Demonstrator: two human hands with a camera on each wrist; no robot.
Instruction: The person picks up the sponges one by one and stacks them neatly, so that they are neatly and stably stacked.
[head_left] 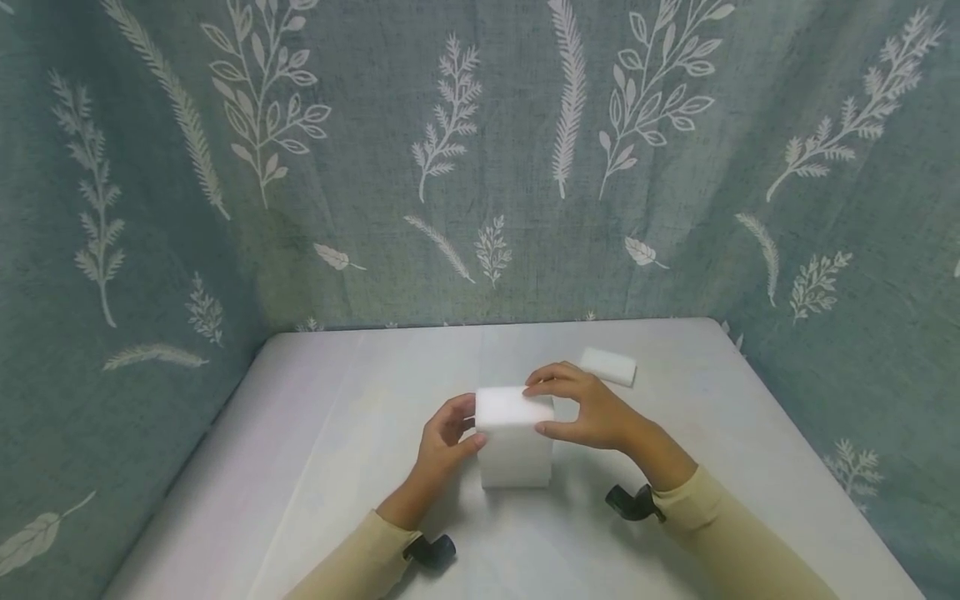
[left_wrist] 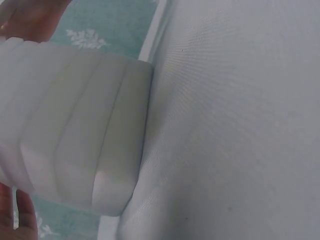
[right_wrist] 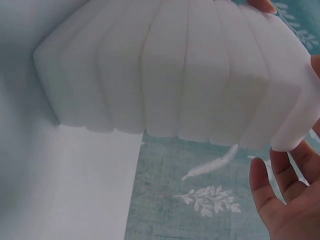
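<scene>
A stack of several white foam blocks, like melamine sponges [head_left: 516, 458], stands upright on the white table. In the right wrist view the topmost sponge [right_wrist: 300, 112] sits slightly askew on those below. My left hand [head_left: 444, 442] curves around the stack's upper left side, its thumb at the near edge and its fingers partly hidden behind. From the right, my right hand [head_left: 591, 410] holds the top sponge, with the thumb at the near right edge and fingertips over the far right edge. The left wrist view shows the layered side of the stack [left_wrist: 95, 135].
One more white sponge [head_left: 609, 367] lies flat on the table behind my right hand. The table [head_left: 360, 375] ends at a green leaf-patterned curtain [head_left: 480, 208] at the back and sides. A dark wrist device [head_left: 633, 502] hangs below each sleeve.
</scene>
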